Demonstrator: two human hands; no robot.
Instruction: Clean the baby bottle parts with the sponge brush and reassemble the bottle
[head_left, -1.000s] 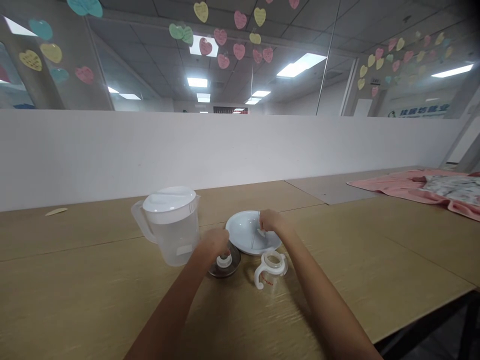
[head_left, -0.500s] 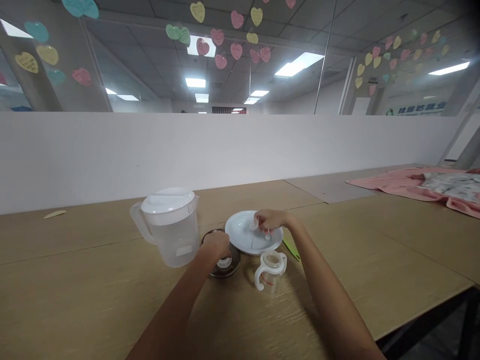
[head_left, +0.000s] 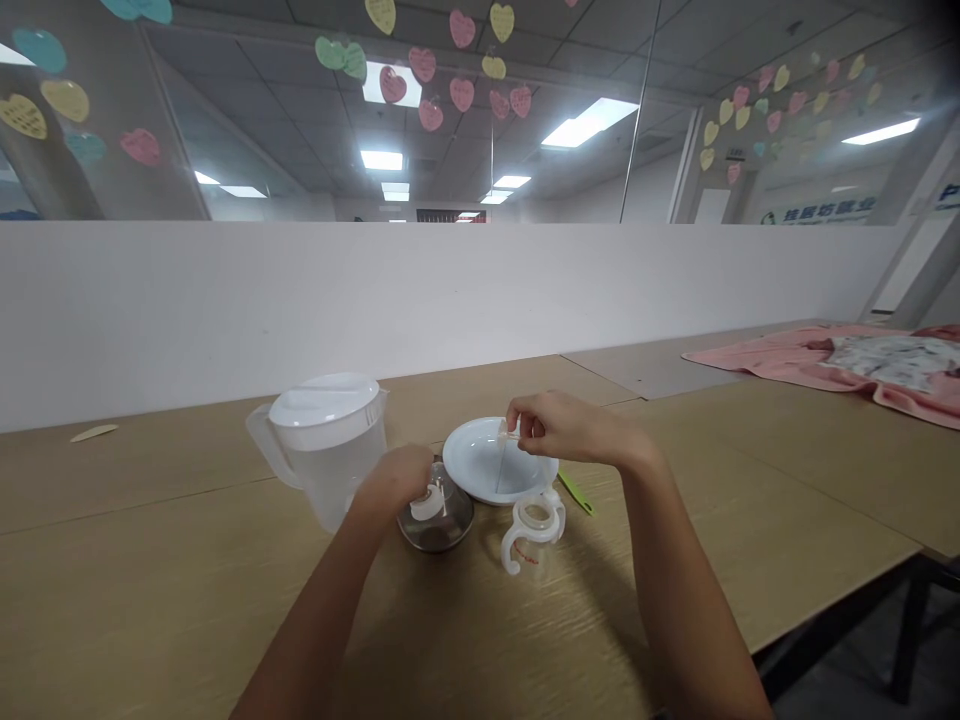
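My left hand (head_left: 397,480) is closed on a white ring-shaped collar (head_left: 427,503), tilted above a dark metal dish (head_left: 439,530). Over the white plate (head_left: 469,455), my right hand (head_left: 559,428) pinches a small clear piece (head_left: 503,432); its exact kind is too small to tell. A thin line runs below that piece on the plate; whether it is part of the plate or a straw I cannot make out. Nearer to me, an upright clear baby bottle (head_left: 534,550) with white side handles stands uncapped between my forearms.
A white lidded pitcher (head_left: 330,430) stands left of my left hand. Beside the plate lies a green-handled utensil (head_left: 576,492). Pink cloth (head_left: 757,352) is spread at the far right, and a white partition (head_left: 420,300) borders the table's back.
My right hand has lifted slightly with the clear piece and turned more sideways. My left hand has shifted left, and the white collar is now tilted and more visible.
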